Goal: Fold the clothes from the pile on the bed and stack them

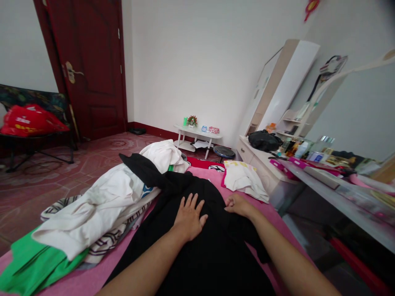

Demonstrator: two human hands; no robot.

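A black long-sleeved top [200, 250] lies spread out in front of me on a pink bed cover [206, 173]. My left hand [189, 218] rests flat on the middle of it, fingers apart. At the top's right edge, near the sleeve, my right hand [237, 204] has its fingers curled and pinched on the black cloth. One sleeve stretches up to the left across a heap of white clothes [98, 201]; the other hangs down on the right, beneath my right forearm. The collar area is bunched and hard to make out.
Green cloth [40, 263] lies at the lower left. A folded white garment [243, 179] sits beyond my right hand. On the right stands a dressing table [262, 158] with bottles and a black bag [265, 140]. Farther back are a low white table [197, 131] and a round stool [224, 152].
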